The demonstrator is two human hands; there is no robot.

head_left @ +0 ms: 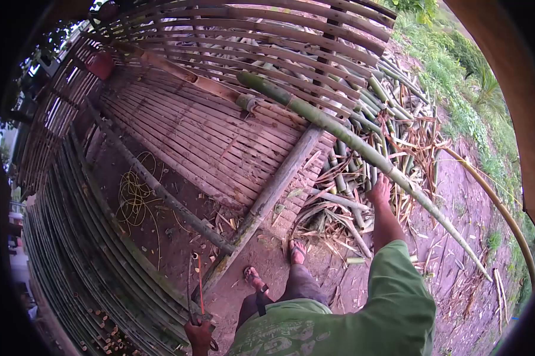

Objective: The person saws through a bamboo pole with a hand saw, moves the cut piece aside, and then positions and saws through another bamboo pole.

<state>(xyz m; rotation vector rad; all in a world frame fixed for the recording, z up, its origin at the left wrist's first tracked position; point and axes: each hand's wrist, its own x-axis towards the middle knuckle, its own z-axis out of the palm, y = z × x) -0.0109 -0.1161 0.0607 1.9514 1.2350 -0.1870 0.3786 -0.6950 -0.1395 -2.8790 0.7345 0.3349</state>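
A long green bamboo pole (362,147) slants across a wooden beam (285,163), its lower end reaching the ground on the right. My right hand (380,191) is stretched out with fingers apart, right beside the pole's underside; whether it touches cannot be told. Low in the view, my left hand (200,335) is wrapped around the handle of what looks like a hacksaw (201,285), with a dark frame and a thin orange-red blade pointing up. Behind the beam lies a slatted bamboo platform (202,127).
Cut bamboo pieces (338,178) and dry husks lie heaped beyond the pole. Long bamboo poles (95,249) are stacked at left, near a tangled yellow cord (136,199). A red container (100,65) sits at the platform's far end. A curved bamboo (498,204) bends at right.
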